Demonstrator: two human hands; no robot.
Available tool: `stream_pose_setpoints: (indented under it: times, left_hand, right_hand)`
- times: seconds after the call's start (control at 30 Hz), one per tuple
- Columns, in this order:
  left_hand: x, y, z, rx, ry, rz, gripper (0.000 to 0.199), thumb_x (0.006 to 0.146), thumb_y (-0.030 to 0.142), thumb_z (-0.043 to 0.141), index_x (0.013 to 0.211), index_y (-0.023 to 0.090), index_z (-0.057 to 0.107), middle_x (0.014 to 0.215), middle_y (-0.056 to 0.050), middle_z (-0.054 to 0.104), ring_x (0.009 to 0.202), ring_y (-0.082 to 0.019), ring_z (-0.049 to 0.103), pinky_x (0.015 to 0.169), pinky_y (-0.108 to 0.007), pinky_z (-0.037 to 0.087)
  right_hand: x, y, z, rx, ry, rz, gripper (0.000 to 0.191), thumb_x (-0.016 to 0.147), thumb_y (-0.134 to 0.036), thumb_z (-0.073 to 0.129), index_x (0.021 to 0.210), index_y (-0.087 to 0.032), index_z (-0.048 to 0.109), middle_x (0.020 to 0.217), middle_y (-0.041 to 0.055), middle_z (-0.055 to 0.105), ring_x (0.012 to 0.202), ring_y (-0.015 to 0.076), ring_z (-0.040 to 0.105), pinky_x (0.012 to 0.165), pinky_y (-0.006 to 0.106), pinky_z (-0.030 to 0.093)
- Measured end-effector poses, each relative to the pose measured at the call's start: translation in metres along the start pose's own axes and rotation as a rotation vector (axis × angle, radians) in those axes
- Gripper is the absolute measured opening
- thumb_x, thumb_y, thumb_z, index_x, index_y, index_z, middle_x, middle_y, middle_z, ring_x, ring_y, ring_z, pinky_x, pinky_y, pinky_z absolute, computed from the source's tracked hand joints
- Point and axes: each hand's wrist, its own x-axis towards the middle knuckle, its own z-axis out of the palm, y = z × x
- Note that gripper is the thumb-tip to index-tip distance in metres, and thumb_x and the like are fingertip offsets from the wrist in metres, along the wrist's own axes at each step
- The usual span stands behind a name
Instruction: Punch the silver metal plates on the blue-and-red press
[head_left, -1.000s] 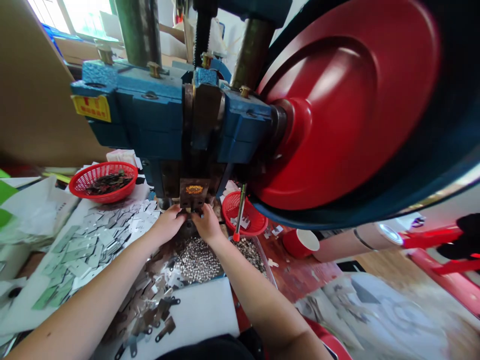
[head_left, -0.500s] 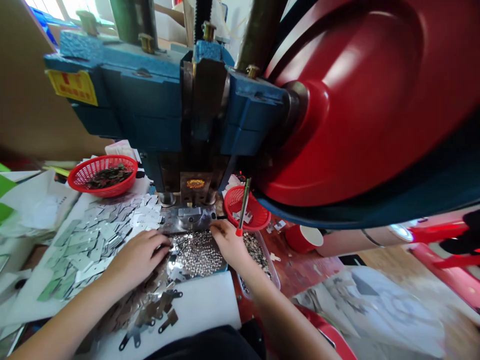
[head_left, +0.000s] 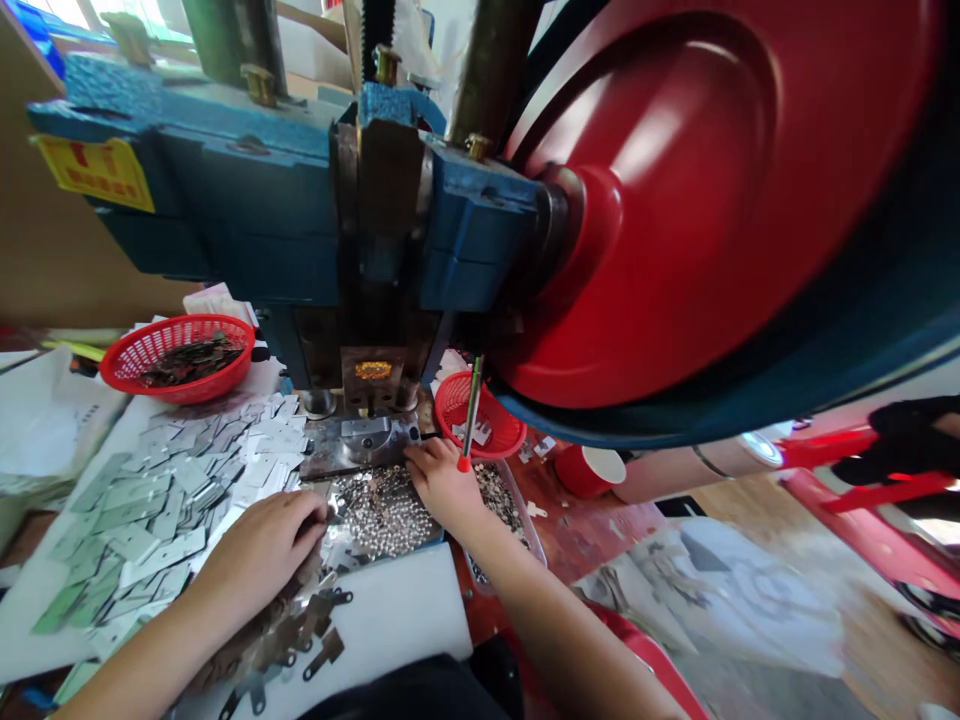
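My left hand [head_left: 274,535] is closed, fingers curled in beside the tray of small shiny round metal parts [head_left: 394,515]. What its fingertips hold, if anything, is hidden. My right hand [head_left: 448,488] rests at the tray's far right edge, fingers pressed together near the right end of the metal die [head_left: 365,435]. I cannot make out anything in its grip. The die sits under the ram of a blue press [head_left: 289,220]. Dark flat metal tabs with a holed end [head_left: 324,655] lie on a white foam sheet [head_left: 412,600] close to my body.
Many flat metal plates [head_left: 161,500] cover the left side. A red basket [head_left: 180,360] of dark pieces stands behind them. Right of the die are another red basket [head_left: 491,425], a clear box of small parts [head_left: 517,500] and a red-tipped rod [head_left: 471,415]. A big red flywheel [head_left: 675,220] overhangs the right.
My left hand has drawn back from the die toward my body, its fingers curling more. My right hand stays near the die's right end. The view has turned slightly right.
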Motion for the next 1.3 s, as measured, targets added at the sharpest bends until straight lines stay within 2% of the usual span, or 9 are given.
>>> stream_pose_setpoints:
  times: [0.23, 0.37, 0.53, 0.7, 0.83, 0.93, 1.07, 1.13, 1.3]
  left_hand:
    - [0.007, 0.005, -0.005, -0.220, 0.133, -0.048, 0.025, 0.085, 0.043, 0.046, 0.095, 0.028, 0.064, 0.102, -0.003, 0.068, 0.093, -0.023, 0.062, 0.084, -0.037, 0.046]
    - [0.022, 0.008, -0.017, -0.337, 0.202, -0.152, 0.030, 0.084, 0.047, 0.046, 0.095, 0.026, 0.064, 0.096, -0.001, 0.070, 0.086, -0.021, 0.064, 0.077, -0.033, 0.049]
    - [0.038, 0.013, -0.022, -0.439, 0.243, -0.153, 0.031, 0.082, 0.048, 0.049, 0.096, 0.026, 0.065, 0.097, -0.001, 0.071, 0.089, -0.022, 0.065, 0.077, -0.032, 0.050]
    - [0.046, 0.012, -0.026, -0.400, 0.320, -0.129, 0.029, 0.081, 0.046, 0.050, 0.093, 0.025, 0.066, 0.096, -0.002, 0.071, 0.086, -0.022, 0.064, 0.078, -0.033, 0.050]
    - [0.055, 0.011, -0.029, -0.375, 0.356, -0.156, 0.030, 0.081, 0.045, 0.049, 0.092, 0.025, 0.067, 0.100, -0.002, 0.070, 0.090, -0.022, 0.063, 0.078, -0.032, 0.048]
    - [0.065, 0.014, -0.028, -0.346, 0.360, -0.157, 0.031, 0.082, 0.045, 0.048, 0.092, 0.024, 0.068, 0.098, -0.002, 0.071, 0.090, -0.023, 0.064, 0.078, -0.033, 0.048]
    - [0.076, 0.020, -0.025, -0.313, 0.379, -0.154, 0.030, 0.082, 0.042, 0.048, 0.091, 0.024, 0.069, 0.097, -0.003, 0.071, 0.090, -0.023, 0.064, 0.079, -0.034, 0.048]
    - [0.081, 0.022, -0.022, -0.296, 0.385, -0.146, 0.029, 0.081, 0.042, 0.048, 0.089, 0.024, 0.070, 0.097, -0.003, 0.072, 0.091, -0.023, 0.064, 0.080, -0.034, 0.048]
    - [0.088, 0.022, -0.016, -0.236, 0.403, -0.107, 0.030, 0.081, 0.041, 0.049, 0.089, 0.023, 0.071, 0.096, -0.005, 0.072, 0.094, -0.025, 0.063, 0.084, -0.036, 0.047]
  right_hand:
    - [0.007, -0.007, 0.001, 0.044, 0.062, -0.049, 0.015, 0.089, -0.019, 0.052, 0.087, -0.023, 0.066, 0.088, 0.0045, 0.062, 0.086, 0.0194, 0.054, 0.082, 0.035, 0.041]
    - [0.033, -0.024, 0.003, 0.112, 0.165, -0.008, 0.016, 0.088, -0.017, 0.049, 0.087, -0.020, 0.064, 0.085, 0.0043, 0.062, 0.083, 0.0186, 0.054, 0.079, 0.032, 0.041]
    - [0.061, -0.044, 0.010, -0.005, 0.146, 0.006, 0.009, 0.083, -0.024, 0.058, 0.082, -0.023, 0.067, 0.084, 0.0051, 0.062, 0.086, 0.0220, 0.053, 0.077, 0.034, 0.040]
    - [0.053, -0.044, 0.003, -0.031, 0.112, -0.169, 0.017, 0.087, -0.029, 0.053, 0.093, -0.027, 0.069, 0.094, 0.0049, 0.062, 0.094, 0.0222, 0.050, 0.089, 0.040, 0.037]
    - [0.044, -0.043, -0.007, -0.025, 0.102, -0.258, 0.021, 0.088, -0.031, 0.052, 0.103, -0.029, 0.067, 0.105, 0.0049, 0.061, 0.104, 0.0231, 0.048, 0.105, 0.047, 0.025]
    - [0.046, -0.043, -0.007, -0.001, 0.089, -0.254, 0.020, 0.088, -0.034, 0.054, 0.102, -0.030, 0.067, 0.106, 0.0038, 0.062, 0.109, 0.0231, 0.047, 0.107, 0.048, 0.022]
    - [0.049, -0.037, -0.002, 0.188, 0.147, -0.175, 0.022, 0.091, -0.032, 0.049, 0.099, -0.024, 0.068, 0.101, 0.0052, 0.064, 0.105, 0.0197, 0.052, 0.098, 0.039, 0.037]
    - [0.047, -0.035, -0.001, 0.247, 0.194, -0.148, 0.023, 0.091, -0.028, 0.048, 0.101, -0.022, 0.067, 0.102, 0.0059, 0.064, 0.105, 0.0189, 0.053, 0.096, 0.037, 0.039]
    - [0.039, -0.035, -0.002, 0.173, 0.168, -0.151, 0.019, 0.088, -0.029, 0.054, 0.101, -0.027, 0.068, 0.112, 0.0024, 0.064, 0.117, 0.0220, 0.046, 0.106, 0.045, 0.028]
